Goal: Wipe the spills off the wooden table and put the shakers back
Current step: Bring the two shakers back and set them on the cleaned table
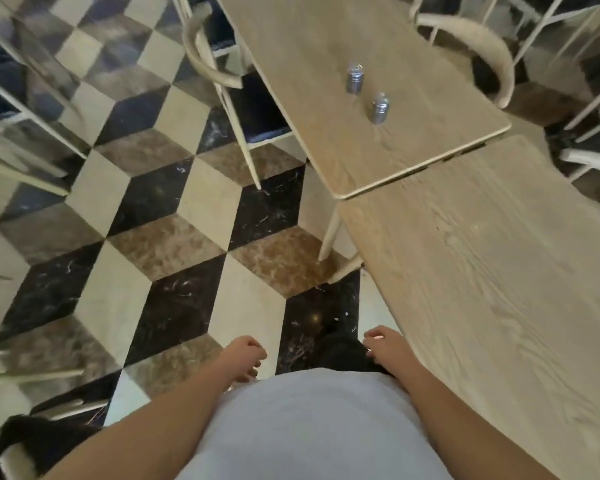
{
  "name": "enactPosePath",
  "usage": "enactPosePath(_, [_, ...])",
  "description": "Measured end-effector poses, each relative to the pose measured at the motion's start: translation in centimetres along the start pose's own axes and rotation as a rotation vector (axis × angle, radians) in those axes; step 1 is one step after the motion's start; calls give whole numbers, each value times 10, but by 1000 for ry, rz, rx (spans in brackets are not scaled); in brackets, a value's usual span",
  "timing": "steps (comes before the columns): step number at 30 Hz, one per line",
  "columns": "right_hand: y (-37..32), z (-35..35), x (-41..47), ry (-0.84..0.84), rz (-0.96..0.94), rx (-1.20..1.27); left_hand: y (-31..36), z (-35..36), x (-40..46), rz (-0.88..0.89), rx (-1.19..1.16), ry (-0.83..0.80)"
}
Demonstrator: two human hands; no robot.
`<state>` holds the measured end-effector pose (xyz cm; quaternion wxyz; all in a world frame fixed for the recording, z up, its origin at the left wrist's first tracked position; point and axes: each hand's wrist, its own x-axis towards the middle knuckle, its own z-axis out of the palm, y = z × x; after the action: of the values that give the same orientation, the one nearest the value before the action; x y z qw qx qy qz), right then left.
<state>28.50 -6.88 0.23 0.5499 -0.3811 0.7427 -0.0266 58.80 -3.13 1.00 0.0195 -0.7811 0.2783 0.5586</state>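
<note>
Two metal shakers stand upright on the far wooden table (413, 147): one shaker (355, 79) further back, the other shaker (380, 108) nearer the table's front edge. A second wooden table (499, 271) runs along my right side. My left hand (245, 356) hangs in front of my body with loosely curled fingers and holds nothing. My right hand (385, 346) hangs the same way beside the near table's edge, also with nothing in it. No cloth or spill can be made out in this blurred view.
Light wooden chairs stand around the tables: one chair (219, 74) at the far table's left side, another chair (478, 53) at its right. More chair frames (21, 161) line the left. The floor (160, 237) is patterned in cream, brown and black tiles.
</note>
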Motion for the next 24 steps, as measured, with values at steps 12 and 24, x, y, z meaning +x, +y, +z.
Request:
enactPosePath(12, [-130, -13, 121, -234, -9, -78, 56, -90, 40, -202, -7, 70])
enactPosePath(24, [-227, -34, 179, -251, 83, 86, 252, -113, 95, 212, 353, -57])
